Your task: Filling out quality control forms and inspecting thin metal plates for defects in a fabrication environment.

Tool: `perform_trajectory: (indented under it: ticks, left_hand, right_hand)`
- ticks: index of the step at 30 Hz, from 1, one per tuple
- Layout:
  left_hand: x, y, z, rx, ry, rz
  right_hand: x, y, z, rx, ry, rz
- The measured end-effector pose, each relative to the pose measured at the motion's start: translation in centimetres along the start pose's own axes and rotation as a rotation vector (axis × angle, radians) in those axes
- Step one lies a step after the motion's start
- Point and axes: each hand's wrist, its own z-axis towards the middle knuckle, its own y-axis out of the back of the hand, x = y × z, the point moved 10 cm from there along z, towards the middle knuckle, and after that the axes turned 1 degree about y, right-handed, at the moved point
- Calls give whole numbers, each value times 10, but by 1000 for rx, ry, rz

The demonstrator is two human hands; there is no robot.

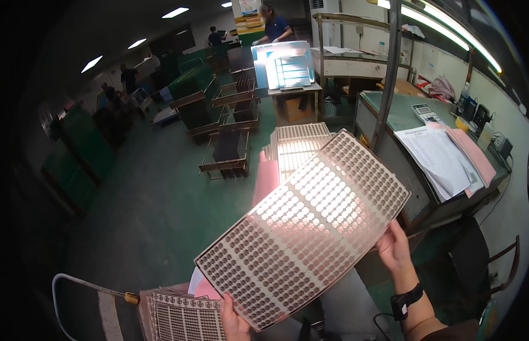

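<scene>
A large circuit-board panel, pale and covered in rows of small round units, is held tilted in front of me. My left hand grips its lower left corner, with the thumb on the face. Along the right edge, my right hand is closed on the panel, its fingers partly hidden behind. Light glares off the panel's middle. Beyond it stands a stack of similar panels, beside a pink sheet. Near my left hand lies another stack of patterned panels.
A metal-tube frame stands at lower left. On the right, a green-topped desk holds papers, a calculator and bottles. A metal post rises at its edge. Wheeled racks and a person are farther off.
</scene>
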Motion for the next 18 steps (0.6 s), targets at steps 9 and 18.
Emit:
perform_trajectory:
  ticks: [9, 18]
  left_hand:
    - [-73, 31, -32, -306, -237, 399]
    - [-100, -13, -67, -412, -399, 1085]
  right_hand:
    - [63, 8, -1, 51, -35, -404]
    - [51, -2, -16, 171, -135, -638]
